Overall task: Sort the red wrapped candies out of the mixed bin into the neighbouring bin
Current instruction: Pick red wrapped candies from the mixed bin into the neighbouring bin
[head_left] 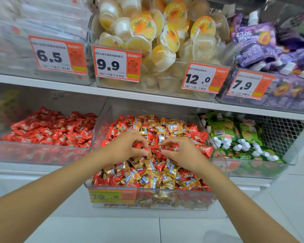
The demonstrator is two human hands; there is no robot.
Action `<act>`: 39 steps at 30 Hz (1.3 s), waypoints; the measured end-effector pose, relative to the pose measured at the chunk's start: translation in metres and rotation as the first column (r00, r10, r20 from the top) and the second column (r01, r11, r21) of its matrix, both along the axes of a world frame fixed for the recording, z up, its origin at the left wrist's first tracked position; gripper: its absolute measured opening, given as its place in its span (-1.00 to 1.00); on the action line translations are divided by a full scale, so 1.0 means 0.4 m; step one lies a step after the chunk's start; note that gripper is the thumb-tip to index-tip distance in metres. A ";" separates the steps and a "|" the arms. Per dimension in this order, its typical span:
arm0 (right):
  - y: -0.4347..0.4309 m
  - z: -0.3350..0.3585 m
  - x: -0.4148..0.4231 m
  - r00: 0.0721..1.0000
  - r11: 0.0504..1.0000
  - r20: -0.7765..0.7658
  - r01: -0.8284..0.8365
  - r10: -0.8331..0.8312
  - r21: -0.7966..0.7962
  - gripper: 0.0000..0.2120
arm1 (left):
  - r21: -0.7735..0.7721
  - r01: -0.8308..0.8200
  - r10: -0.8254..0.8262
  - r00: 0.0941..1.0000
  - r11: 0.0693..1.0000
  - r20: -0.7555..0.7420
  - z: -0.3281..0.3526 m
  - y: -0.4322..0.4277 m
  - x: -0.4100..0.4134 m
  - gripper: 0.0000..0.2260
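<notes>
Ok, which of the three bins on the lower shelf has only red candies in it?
The left bin: everything in it is red. The middle bin mixes red and gold; the right bin holds green pouches.

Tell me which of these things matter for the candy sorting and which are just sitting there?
In the job: left hand, right hand, red wrapped candies, mixed bin, all-red bin on its left.
Just sitting there: jelly cups, purple jelly pouches, green pouches, price tags.
</notes>
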State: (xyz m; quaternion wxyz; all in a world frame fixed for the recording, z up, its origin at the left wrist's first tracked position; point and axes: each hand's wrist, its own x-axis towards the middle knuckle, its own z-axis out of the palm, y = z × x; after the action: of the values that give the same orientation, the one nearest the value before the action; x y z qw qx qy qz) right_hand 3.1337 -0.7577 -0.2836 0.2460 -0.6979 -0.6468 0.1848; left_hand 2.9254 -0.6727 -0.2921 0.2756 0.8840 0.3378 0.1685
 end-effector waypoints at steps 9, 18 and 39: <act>0.058 -0.032 -0.049 0.910 0.993 0.399 -0.085 0.112 -0.086 -0.50 | -0.235 -0.169 0.234 0.930 0.957 0.284 0.078 0.005 -0.057 -0.80; 0.011 0.023 0.025 0.970 1.000 -0.241 -0.027 0.025 -0.005 -0.83 | -0.239 -0.138 0.181 0.968 0.961 0.171 0.061 0.021 -0.050 -0.83; -0.012 0.022 0.048 0.937 1.000 -0.347 -0.031 0.027 -0.004 -0.89 | 0.117 -0.411 0.423 0.900 0.904 -0.107 -0.034 0.027 0.046 -0.45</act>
State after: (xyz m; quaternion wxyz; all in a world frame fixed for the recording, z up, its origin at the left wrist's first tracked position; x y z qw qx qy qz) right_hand 3.1529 -0.7624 -0.2749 0.3501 -0.6460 -0.6025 0.3116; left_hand 2.9437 -0.6620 -0.3055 0.1696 0.8120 0.5284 0.1809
